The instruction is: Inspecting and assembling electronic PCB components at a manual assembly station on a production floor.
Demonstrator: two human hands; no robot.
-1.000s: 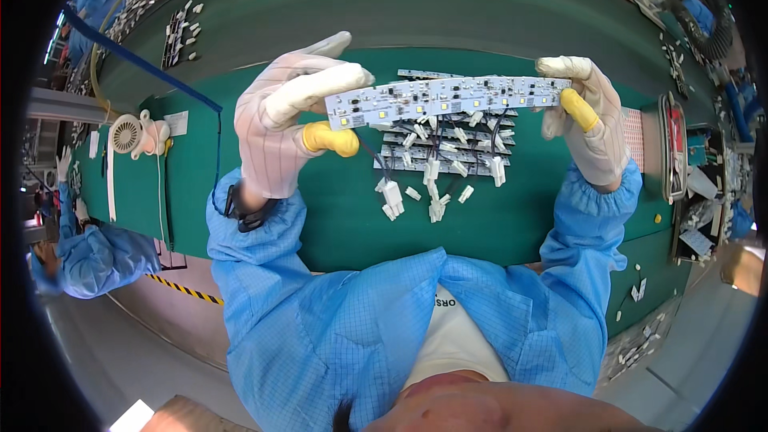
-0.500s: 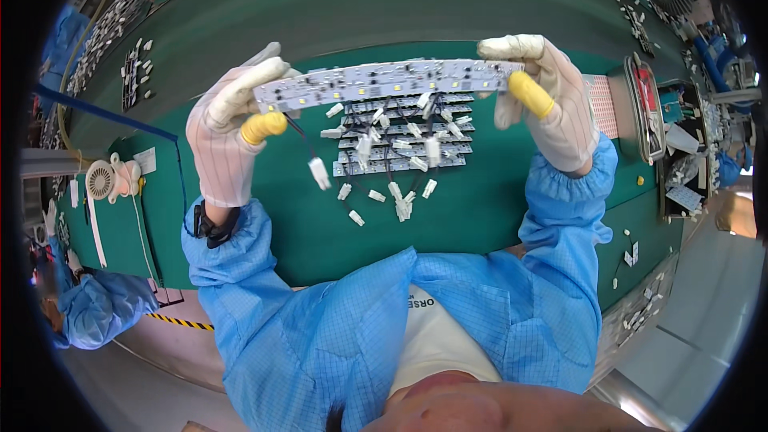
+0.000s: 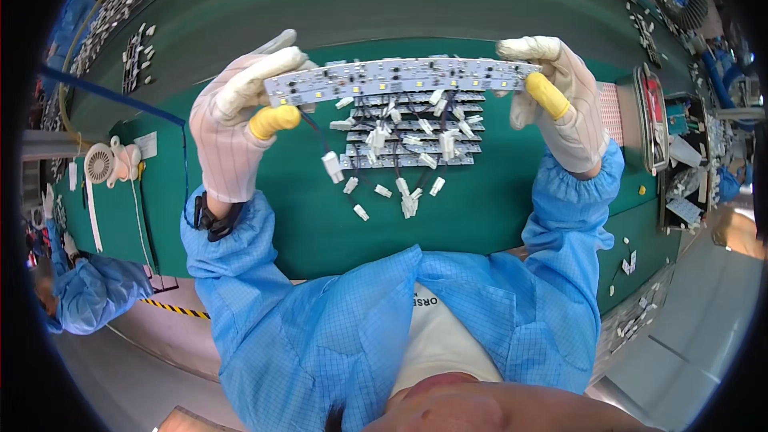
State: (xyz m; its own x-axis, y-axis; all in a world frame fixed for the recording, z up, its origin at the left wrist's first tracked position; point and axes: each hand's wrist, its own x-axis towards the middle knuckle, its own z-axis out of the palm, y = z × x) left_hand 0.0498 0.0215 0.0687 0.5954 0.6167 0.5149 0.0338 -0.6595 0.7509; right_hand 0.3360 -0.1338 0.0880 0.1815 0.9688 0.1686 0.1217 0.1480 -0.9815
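Between my two hands I hold up a long, narrow LED circuit board (image 3: 400,78), white with yellow LEDs and small dark parts. My left hand (image 3: 252,108), in a striped white glove with a yellow thumb cot, pinches its left end. At the right end my right hand (image 3: 552,96), gloved the same way, grips with thumb and fingers. A wire with a white connector (image 3: 332,166) dangles from the board's left end. Behind and below it, partly hidden, several similar boards (image 3: 472,159) lie in rows on the green mat, their white connectors (image 3: 410,205) spread over them and toward me.
A small white fan (image 3: 100,162) stands on the left; a co-worker's blue sleeve (image 3: 100,292) shows beyond it. On the right are a metal tin (image 3: 650,124) and a box of parts (image 3: 680,168). A green conveyor belt (image 3: 400,8) runs along the far side.
The board and both hands have shifted slightly right in the picture, as has the row of boards behind. The dangling connector has swung a little. Both grips stay the same.
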